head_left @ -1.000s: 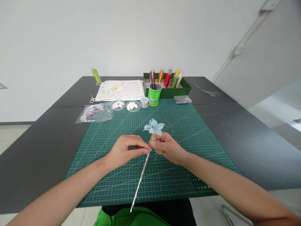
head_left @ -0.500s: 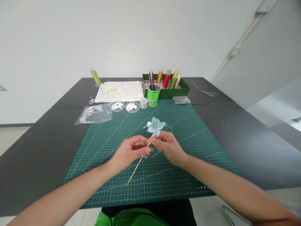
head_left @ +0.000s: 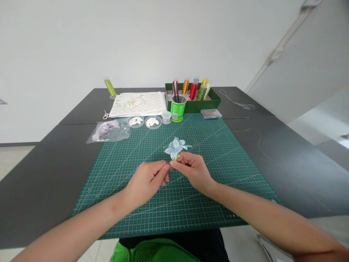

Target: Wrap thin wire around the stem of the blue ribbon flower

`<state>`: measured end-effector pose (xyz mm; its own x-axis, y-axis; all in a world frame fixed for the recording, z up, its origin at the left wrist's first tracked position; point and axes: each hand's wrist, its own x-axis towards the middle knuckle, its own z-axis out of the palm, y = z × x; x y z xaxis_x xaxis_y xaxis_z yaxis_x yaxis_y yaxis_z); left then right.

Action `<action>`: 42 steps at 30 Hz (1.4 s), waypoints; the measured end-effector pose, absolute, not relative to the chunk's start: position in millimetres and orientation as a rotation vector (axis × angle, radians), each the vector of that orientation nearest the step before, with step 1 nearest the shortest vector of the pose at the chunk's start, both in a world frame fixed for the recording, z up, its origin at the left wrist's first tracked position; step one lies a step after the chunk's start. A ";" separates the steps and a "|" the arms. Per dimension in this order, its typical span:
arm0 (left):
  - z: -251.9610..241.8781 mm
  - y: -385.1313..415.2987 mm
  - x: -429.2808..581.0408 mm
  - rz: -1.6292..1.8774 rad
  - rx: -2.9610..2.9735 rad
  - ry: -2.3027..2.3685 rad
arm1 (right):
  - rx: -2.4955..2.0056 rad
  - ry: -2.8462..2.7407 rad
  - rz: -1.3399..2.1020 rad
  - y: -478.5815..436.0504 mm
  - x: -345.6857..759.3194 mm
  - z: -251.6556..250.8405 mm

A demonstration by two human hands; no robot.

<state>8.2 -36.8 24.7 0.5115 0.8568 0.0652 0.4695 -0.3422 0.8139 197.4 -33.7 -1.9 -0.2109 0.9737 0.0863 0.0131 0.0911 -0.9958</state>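
A pale blue fabric flower stands above my fingertips, over the green cutting mat. My right hand pinches its yellow-green wrapped stem just under the petals. My left hand is closed at the lower stem, its thumb and forefinger meeting the right fingertips. The rest of the stem is hidden by my hands. A thin yellow-green thread runs over the mat and the dark table at the right.
Behind are a green can of tools, a green box of thread spools, dishes of white pieces, a plastic bag, papers, scissors and a clear case.
The flower has turned, its open bloom now facing left. The long silvery lower stem no longer shows. My left fingers have closed and moved up against the right fingertips.
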 end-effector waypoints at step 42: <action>9.2 -11.1 -6.2 0.456 1.230 0.677 | -1.041 -1.504 1.320 -33.2 205.8 -5.3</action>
<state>-6.2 -11.1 9.2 0.7233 0.6533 -0.2235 0.0385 0.2850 0.9577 205.8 -33.2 -5.3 -0.2849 0.9556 0.0756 0.0489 0.0932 -0.9944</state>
